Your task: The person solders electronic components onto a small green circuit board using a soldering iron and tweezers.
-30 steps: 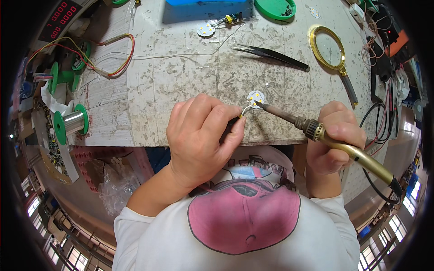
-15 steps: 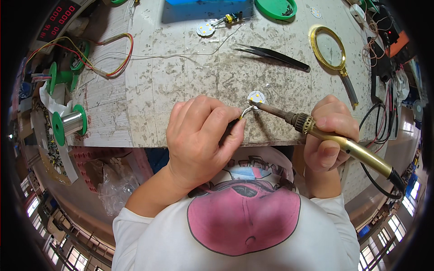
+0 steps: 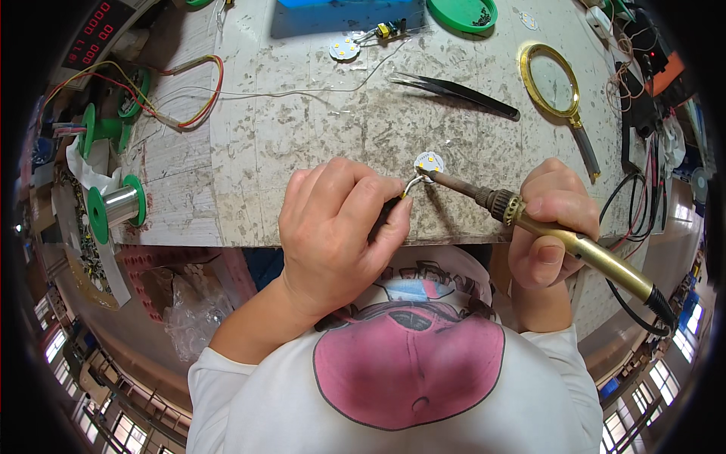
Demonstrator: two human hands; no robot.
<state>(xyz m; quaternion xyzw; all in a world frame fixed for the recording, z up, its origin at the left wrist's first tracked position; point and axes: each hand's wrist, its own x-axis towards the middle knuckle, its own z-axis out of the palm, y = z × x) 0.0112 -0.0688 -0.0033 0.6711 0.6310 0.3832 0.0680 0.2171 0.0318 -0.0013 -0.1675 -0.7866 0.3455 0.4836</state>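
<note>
Near the table's front edge, my left hand (image 3: pixel 336 219) is closed in a pinch on a small wired part (image 3: pixel 405 194). Most of that part is hidden by the fingers; a bit of yellow and pale wire ends show. The wires lead to a round white LED board (image 3: pixel 429 160) with yellow chips. My right hand (image 3: pixel 556 223) grips a brass-coloured soldering iron (image 3: pixel 597 253), thumb and fingers around its handle. Its dark tip meets the lower edge of the LED board, by the wire ends. Whether the solder there is molten I cannot tell.
Black tweezers (image 3: pixel 461 94) and a gold-rimmed magnifying glass (image 3: pixel 576 113) lie beyond my hands. At the back are another LED board (image 3: pixel 344 50), a green dish (image 3: pixel 461 23) and a blue bin (image 3: pixel 344 3). A solder spool (image 3: pixel 119 206) stands left; cables (image 3: pixel 639 204) run at right.
The red digits on the meter at the far left have changed. Both hands, the soldering iron and the LED board hold almost the same place.
</note>
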